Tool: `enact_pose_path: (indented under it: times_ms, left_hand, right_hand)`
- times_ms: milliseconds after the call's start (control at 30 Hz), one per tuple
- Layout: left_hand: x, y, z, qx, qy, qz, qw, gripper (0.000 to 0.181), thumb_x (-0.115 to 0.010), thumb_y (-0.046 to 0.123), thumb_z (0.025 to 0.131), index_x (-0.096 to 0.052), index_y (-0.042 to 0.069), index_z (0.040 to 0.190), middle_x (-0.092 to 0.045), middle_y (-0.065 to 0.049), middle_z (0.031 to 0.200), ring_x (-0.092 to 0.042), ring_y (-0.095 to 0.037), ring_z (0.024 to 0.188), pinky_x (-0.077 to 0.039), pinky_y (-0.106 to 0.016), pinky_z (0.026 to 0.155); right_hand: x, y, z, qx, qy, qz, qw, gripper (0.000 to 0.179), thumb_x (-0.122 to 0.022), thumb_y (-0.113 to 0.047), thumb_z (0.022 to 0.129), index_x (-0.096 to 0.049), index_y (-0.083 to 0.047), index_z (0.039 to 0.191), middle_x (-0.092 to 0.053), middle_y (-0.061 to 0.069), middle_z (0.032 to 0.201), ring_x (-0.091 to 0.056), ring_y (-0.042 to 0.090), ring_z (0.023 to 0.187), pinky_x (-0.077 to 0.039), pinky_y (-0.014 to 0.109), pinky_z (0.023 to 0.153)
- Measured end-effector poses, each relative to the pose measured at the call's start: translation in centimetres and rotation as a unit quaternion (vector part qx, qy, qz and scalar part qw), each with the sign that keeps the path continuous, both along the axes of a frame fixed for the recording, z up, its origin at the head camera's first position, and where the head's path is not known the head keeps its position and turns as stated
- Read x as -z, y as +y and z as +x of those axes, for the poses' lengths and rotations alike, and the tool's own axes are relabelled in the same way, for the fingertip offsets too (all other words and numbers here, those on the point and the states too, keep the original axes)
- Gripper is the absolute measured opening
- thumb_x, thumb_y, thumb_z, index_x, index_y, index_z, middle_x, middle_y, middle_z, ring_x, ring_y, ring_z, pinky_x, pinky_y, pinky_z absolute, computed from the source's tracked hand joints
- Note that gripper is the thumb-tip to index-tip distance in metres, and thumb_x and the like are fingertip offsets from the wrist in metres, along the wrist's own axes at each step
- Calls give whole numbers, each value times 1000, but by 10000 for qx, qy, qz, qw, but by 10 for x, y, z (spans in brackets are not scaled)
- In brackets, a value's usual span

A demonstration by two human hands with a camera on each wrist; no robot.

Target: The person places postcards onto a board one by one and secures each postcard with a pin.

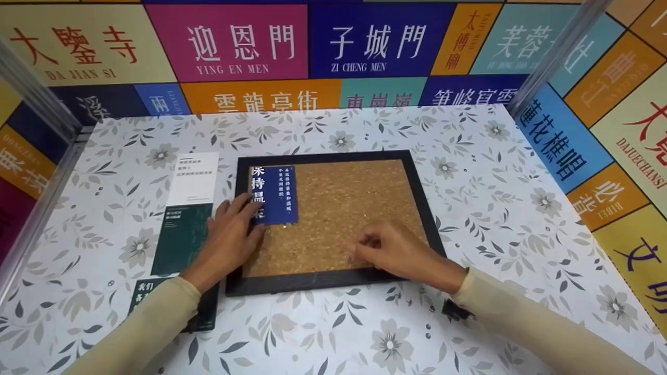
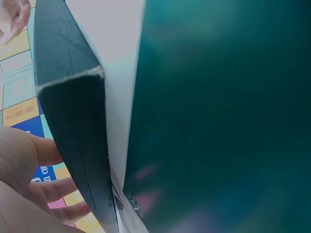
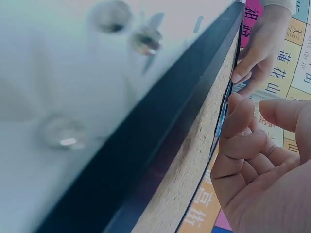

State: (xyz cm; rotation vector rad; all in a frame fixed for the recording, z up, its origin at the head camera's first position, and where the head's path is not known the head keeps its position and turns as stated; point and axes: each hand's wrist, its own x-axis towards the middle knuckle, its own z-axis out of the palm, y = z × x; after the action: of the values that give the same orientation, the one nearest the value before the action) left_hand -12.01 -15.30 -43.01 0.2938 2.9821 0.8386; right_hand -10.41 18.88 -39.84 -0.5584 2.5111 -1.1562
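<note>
A cork board (image 1: 333,208) in a black frame (image 1: 312,282) lies on the table. On its upper left part is a blue card (image 1: 279,195) with white Chinese characters. My left hand (image 1: 229,239) rests over the frame's left side, fingertips on the card's left edge; in the left wrist view its fingers (image 2: 60,188) show beyond the frame's side. Over the lower right of the cork hovers my right hand (image 1: 393,252), fingers bent. The right wrist view shows a small gap between thumb and curled fingers (image 3: 238,141), with nothing visible in it.
Left of the frame lies a white and dark green card (image 1: 180,234). Another dark green card (image 1: 143,291) is partly under my left forearm. A small black object (image 1: 456,310) sits by my right sleeve. Colourful panels with Chinese place names (image 1: 245,44) enclose the flower-patterned table (image 1: 338,333).
</note>
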Motion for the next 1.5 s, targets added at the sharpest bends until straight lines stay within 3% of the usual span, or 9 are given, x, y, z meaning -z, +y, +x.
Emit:
enact_pose_path:
  times_ms: [133,367,600,733,1200,1400,1500]
  left_hand:
    - [-1,1,-2,-2,3,-6,10000,50,-67,15,110,-57,2,158,-41,-22,171,-32,-59,155,-19,-92,114]
    - [-1,2,-4,-49,12,15,10000,47,-67,14,109,-60,2,154,-43,-21,170,-34,-57,155,-18,-92,114]
    - [0,2,-7,-101,69,23,9999,43,-67,12,109,-63,1,150,-46,-22,168,-35,-57,154,-17,-93,114]
    - [0,4,-8,-122,61,24,9999,42,-67,13,109,-64,1,149,-47,-22,166,-36,-57,153,-17,-92,115]
    - [-2,5,-13,-166,113,63,9998,38,-70,12,107,-67,0,143,-49,-22,164,-37,-55,152,-18,-90,117]
    - [-1,5,-12,-183,201,117,9996,36,-70,9,106,-68,0,141,-50,-22,164,-39,-55,152,-19,-91,115]
    - [-1,4,-12,-201,179,114,9996,36,-70,9,105,-68,0,141,-50,-21,165,-39,-56,151,-18,-92,115]
  right_hand:
    - [1,14,12,-107,548,308,9980,11,-79,-23,103,-83,-15,96,-75,-9,86,-67,9,75,-58,28,69]
    - [1,35,31,-350,1336,377,9897,4,-82,-19,101,-84,-18,97,-75,-12,85,-63,2,71,-56,26,65]
    - [1,47,42,-432,1366,303,9892,5,-82,-18,101,-84,-14,102,-77,-8,91,-64,3,73,-57,26,65]
    - [3,51,46,-569,1615,346,9846,5,-83,-15,100,-83,-11,103,-78,-5,95,-66,3,77,-59,26,67]
    - [10,62,62,-1058,3065,533,9445,16,-89,-13,94,-79,-13,106,-75,-5,96,-60,1,74,-53,20,64]
    - [13,66,66,-1487,3630,880,9156,21,-91,-13,90,-80,-16,108,-74,-6,105,-75,8,82,-61,28,67]
    - [15,67,67,-1636,3865,1010,9020,23,-91,-11,89,-79,-16,108,-73,-6,106,-74,10,78,-58,29,60]
